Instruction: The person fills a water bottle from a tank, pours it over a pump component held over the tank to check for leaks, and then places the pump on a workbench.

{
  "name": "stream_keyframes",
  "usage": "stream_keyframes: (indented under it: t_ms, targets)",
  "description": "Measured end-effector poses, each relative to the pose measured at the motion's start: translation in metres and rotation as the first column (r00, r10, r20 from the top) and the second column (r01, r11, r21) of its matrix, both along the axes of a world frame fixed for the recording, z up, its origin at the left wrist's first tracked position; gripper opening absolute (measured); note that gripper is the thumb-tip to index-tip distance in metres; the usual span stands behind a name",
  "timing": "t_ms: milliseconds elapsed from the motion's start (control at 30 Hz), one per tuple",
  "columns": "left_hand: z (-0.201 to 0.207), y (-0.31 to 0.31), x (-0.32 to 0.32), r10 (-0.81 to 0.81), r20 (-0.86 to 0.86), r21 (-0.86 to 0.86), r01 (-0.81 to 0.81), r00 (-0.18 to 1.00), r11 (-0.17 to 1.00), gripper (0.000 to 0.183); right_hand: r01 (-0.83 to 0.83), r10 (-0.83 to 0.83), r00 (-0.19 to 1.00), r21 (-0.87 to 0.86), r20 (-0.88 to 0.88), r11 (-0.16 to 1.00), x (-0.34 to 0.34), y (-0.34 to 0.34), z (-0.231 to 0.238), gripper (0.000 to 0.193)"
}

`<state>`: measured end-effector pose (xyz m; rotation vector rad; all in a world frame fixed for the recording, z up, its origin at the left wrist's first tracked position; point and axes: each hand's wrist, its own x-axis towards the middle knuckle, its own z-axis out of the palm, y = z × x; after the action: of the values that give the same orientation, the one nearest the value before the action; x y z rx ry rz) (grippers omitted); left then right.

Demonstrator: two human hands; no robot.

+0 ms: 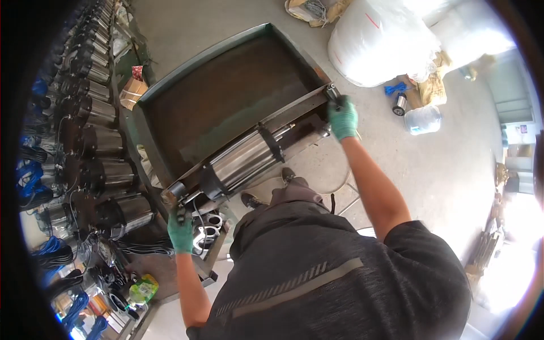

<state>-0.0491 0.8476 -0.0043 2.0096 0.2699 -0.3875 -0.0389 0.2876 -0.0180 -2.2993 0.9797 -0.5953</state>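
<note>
A shiny steel cylinder with black end rings [243,161], which looks like a pump or motor body, lies slantwise along the near edge of a dark metal tray bench [226,52]. Thin rods run along its side, and a shaft end points right. My left hand [181,231], in a green glove with dark fingers, is closed beside the cylinder's left end, near a thin cable and a short metal piece [177,188]. What it grips is hidden. At the tray's right corner my right hand [343,119], gloved alike, closes around a small metal part [332,89] whose kind I cannot make out.
Rows of similar steel cylinders [105,141] with blue and black cables line the left side. Metal rings [208,231] sit beside my left hand. A large plastic-wrapped bundle [379,42], a small steel cylinder [400,104] and a clear water bottle [423,120] are on the floor at right.
</note>
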Motion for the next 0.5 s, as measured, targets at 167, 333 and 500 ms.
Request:
stream_keyframes:
  t_ms: [167,333,500]
  targets:
    - [-0.073,0.05,-0.06,0.024,0.023,0.021,-0.025,0.999,0.999,0.033,-0.02,0.073,0.964,0.201,-0.257,0.979,-0.036,-0.105,-0.108,0.036]
    - [-0.058,0.003,-0.088,-0.145,-0.025,0.197,0.147,0.989,0.969,0.029,0.018,0.344,0.848,0.671,-0.403,0.741,-0.01,-0.094,-0.023,0.03]
    - [-0.031,-0.03,-0.106,-0.122,-0.067,0.137,0.131,0.99,0.982,0.025,0.146,0.206,0.957,0.951,-0.206,0.274,-0.052,-0.081,-0.018,0.035]
